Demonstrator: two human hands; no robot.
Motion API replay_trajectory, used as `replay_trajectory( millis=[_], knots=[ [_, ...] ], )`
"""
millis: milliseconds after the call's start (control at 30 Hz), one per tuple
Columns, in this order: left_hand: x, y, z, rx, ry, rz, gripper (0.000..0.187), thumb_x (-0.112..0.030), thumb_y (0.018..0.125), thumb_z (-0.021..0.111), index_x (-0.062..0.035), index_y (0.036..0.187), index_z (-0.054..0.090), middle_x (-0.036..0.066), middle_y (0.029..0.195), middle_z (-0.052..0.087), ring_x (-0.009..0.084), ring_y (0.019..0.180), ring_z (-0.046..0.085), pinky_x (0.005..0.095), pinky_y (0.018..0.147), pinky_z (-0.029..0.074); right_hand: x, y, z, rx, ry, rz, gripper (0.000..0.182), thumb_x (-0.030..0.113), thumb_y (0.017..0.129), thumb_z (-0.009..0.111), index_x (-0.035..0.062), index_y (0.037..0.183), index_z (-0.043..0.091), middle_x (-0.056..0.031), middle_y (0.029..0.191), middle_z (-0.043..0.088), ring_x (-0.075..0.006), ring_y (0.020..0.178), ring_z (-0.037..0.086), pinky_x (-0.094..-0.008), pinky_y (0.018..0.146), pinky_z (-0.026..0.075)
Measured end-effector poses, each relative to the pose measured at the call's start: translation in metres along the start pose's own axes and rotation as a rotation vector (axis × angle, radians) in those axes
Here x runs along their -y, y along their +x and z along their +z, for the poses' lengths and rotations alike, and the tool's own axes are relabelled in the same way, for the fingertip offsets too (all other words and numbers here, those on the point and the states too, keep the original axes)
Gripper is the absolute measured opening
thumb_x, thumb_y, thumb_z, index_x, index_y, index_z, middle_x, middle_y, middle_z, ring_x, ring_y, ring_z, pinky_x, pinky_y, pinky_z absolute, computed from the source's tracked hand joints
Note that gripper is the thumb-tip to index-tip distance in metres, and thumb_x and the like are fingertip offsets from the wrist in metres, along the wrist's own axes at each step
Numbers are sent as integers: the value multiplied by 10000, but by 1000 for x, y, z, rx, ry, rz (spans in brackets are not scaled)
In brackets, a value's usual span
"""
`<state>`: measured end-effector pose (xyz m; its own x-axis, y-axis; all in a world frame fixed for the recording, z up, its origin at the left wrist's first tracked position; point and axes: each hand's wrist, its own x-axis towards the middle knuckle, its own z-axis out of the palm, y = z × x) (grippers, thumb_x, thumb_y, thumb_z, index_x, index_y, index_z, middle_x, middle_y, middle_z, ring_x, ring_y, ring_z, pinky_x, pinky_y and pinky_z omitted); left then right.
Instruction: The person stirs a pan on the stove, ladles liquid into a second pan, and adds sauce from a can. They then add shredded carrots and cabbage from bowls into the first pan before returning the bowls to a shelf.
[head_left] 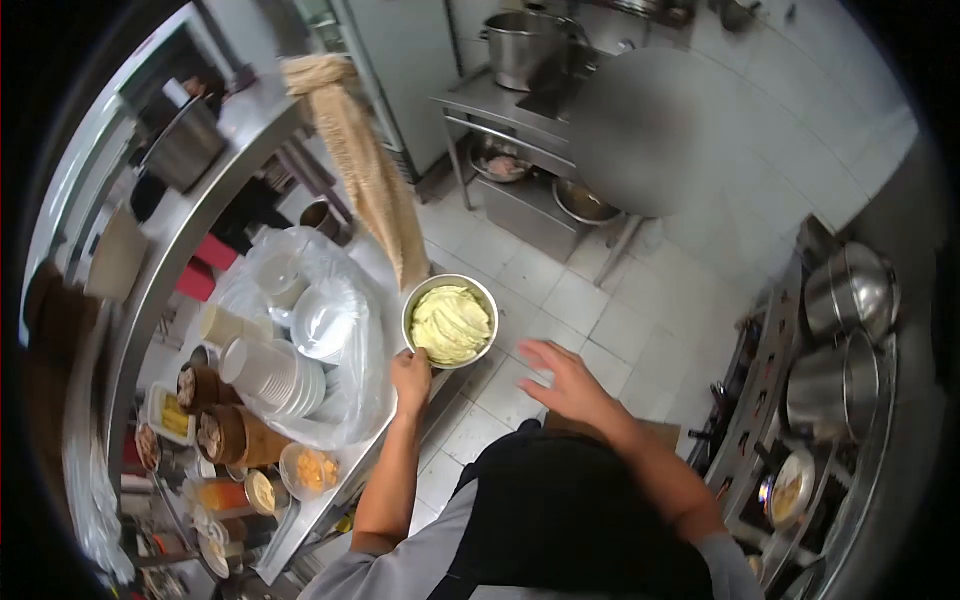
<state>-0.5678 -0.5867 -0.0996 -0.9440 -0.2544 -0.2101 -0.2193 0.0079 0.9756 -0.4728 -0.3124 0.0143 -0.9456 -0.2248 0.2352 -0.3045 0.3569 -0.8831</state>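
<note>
A round metal bowl [409,341] filled with a pale yellow-green creamy mass [451,325] is near the middle of the view, at the edge of the metal counter. My left hand [411,380] is closed on the bowl's lower left rim. To the right of the bowl, apart from it, my right hand [562,378] has its fingers spread and holds nothing. A tan cloth [360,160] hangs down to just above the bowl. Left of the bowl lies a clear plastic bag [365,385] with stacked plastic containers [270,375].
Steamer baskets [225,435] and a tub of orange pieces [312,470] stand at the lower left. Large pots [835,385] and a pan [790,490] are on the stove side at right. A metal sink table with a stockpot [522,55] stands at the back.
</note>
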Motion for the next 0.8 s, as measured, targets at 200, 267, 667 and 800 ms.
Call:
replay_trajectory(
  millis=[200, 267, 667, 800],
  knots=[
    [-67, -86, 74, 451, 375, 126, 246, -109, 846, 538, 95, 724, 602, 58, 573, 555, 85, 543, 472, 302, 488, 382, -27, 1, 2, -125, -561, 148, 771, 274, 735, 770, 44, 1381, 418, -278, 1376, 384, -439, 1280, 398, -480, 1023, 414],
    [-69, -103, 98, 549, 308, 175, 278, -136, 854, 548, 70, 670, 582, 17, 563, 520, 89, 516, 433, 312, 470, 349, -18, -21, -13, -78, -618, 354, 788, 288, 698, 777, 71, 1376, 439, -273, 1362, 353, -462, 1268, 374, -490, 1005, 422],
    [30, -193, 234, 1315, 388, 57, 296, -159, 827, 564, 55, 623, 566, 100, 504, 538, 133, 485, 505, 345, 457, 403, -15, -225, -44, -615, -662, 845, 775, 401, 686, 776, 59, 1321, 492, -220, 1301, 434, -406, 1170, 493, -462, 955, 456],
    [35, -245, 272, 1509, 475, 115, 283, -157, 837, 559, 56, 655, 601, 102, 515, 550, 130, 487, 501, 341, 458, 400, -15, -289, -45, -754, -602, 998, 774, 368, 672, 760, 93, 1331, 462, -227, 1257, 426, -433, 1157, 492, -489, 970, 442]
  ],
)
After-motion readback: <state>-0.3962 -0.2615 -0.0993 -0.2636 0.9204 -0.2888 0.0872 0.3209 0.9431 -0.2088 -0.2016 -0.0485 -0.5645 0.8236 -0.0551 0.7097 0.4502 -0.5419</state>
